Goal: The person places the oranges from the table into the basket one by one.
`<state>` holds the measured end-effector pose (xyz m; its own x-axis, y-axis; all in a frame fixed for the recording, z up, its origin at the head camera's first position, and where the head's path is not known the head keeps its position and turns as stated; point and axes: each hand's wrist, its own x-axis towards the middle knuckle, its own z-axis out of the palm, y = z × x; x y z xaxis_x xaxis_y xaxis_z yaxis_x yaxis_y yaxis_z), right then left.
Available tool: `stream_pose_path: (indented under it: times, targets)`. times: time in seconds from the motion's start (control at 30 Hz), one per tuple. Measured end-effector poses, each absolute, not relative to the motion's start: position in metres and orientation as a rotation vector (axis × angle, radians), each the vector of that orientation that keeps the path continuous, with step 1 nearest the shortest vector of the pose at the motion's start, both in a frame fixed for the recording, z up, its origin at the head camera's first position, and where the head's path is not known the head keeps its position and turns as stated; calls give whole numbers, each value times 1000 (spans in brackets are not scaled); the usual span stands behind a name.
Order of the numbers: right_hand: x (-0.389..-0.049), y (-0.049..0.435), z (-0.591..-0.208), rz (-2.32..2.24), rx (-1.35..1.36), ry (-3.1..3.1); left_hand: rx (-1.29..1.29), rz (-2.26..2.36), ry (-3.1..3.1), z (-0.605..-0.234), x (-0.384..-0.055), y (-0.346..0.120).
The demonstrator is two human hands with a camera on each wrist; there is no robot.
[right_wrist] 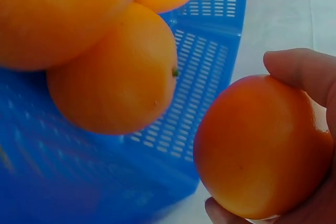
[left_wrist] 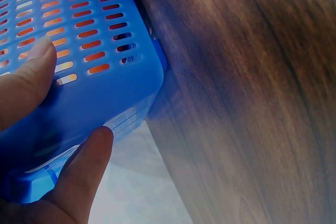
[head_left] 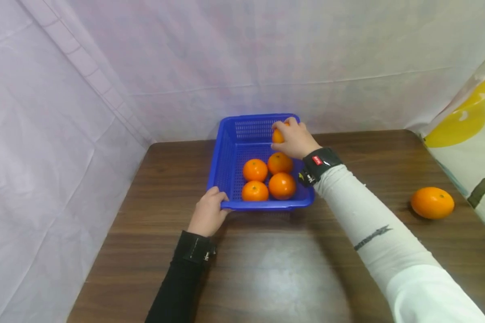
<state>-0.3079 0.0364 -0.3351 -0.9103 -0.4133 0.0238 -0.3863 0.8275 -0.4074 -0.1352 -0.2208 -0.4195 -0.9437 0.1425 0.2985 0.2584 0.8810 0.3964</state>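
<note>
A blue plastic basket (head_left: 262, 206) with slotted walls stands on the table's far half. My left hand (head_left: 208, 213) grips its near left corner; in the left wrist view the thumb (left_wrist: 32, 77) presses the slotted wall and a finger lies along the adjoining side. Over the basket's far right part, my right hand (head_left: 297, 139) holds an orange (head_left: 279, 135), with fingers and thumb round it in the right wrist view. Several more oranges (head_left: 255, 171) lie together in the basket's near right part.
Another orange (head_left: 432, 203) rests on the brown wooden table (head_left: 153, 251) near its right edge. A white cloth (head_left: 266, 54) hangs behind the table and along the left. At the right is a cloth with a yellow print (head_left: 465, 121).
</note>
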Motion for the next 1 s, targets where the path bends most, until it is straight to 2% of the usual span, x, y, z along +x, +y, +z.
stream_pose_path:
  times: [0.57, 1.0]
  targets:
    - [-318, 27, -355, -590, -585, 2927, -293, -620, -2801, -418, -132, -217]
    - [-320, 28, -351, -513, -603, 2952, -295, -622, -2787, -417, -128, -214]
